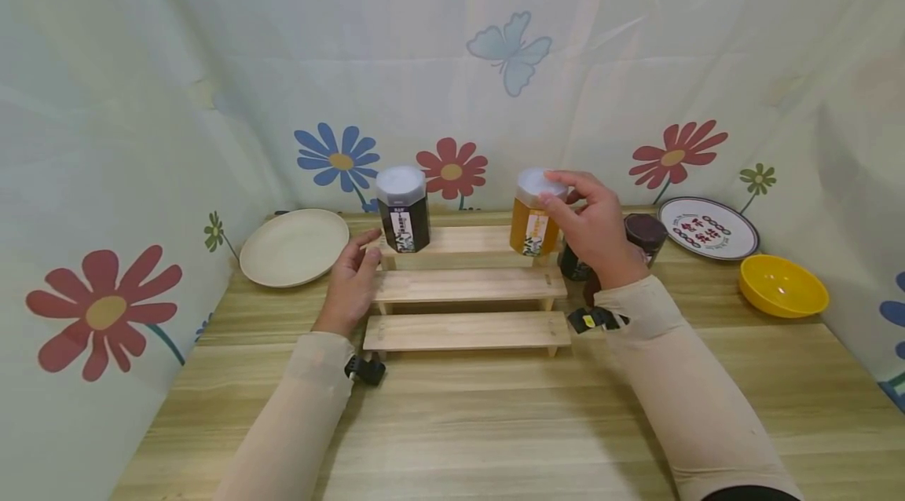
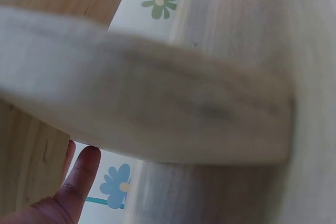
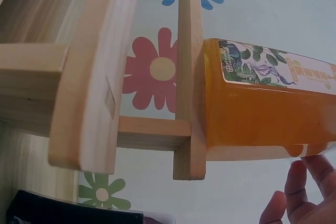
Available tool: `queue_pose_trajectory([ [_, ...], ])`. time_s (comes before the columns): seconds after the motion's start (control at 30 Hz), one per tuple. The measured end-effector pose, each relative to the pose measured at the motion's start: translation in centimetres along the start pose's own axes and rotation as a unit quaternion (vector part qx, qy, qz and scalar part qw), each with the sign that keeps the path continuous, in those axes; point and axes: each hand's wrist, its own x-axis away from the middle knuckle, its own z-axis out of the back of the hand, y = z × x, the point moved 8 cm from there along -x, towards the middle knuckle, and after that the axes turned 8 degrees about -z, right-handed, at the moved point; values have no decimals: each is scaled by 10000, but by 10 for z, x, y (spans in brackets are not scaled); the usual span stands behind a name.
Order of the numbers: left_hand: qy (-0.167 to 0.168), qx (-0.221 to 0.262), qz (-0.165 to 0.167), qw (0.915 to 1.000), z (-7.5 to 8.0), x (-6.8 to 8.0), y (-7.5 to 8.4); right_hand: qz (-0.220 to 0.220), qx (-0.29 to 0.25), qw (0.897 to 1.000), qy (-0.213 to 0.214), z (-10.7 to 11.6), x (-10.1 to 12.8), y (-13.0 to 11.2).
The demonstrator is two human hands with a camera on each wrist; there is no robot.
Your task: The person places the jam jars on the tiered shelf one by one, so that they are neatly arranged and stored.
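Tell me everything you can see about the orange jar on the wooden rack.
The orange jar is a clear, faceted container filled with amber-orange contents, capped by a white lid. A label with green leaves and an orange band runs down its side. It stands upright at the right end of the top step of the rack, level with a dark jar at the left end. The right hand grips it near the lid.
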Motion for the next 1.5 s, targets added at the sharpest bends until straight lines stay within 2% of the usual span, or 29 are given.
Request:
queue_pose_trajectory([
  [0.1,-8,-24,92,10000,-1,1,5,-8,40,10000,-35,0,0,0],
  [0.33,-70,-112,179,9998,-3,10,32,-35,94,9999,-123,-1,-1,1],
  [0.73,-60,-12,128,9999,-4,9,33,-79,106,9997,-198,-4,-3,4],
  [0.83,-65,-6,160,9999,-4,8,30,-52,103,9998,-181,-4,-4,4],
  [1.07,11,19,37,10000,0,-1,3,-76,70,9995,-294,-6,-6,3],
  [1.3,-6,-20,-137,9999,1,0,2,-167,22,9985,-530,-10,-9,4],
  [1.5,13,-40,-147,9999,1,0,3,-253,68,9975,-650,-12,-12,5],
])
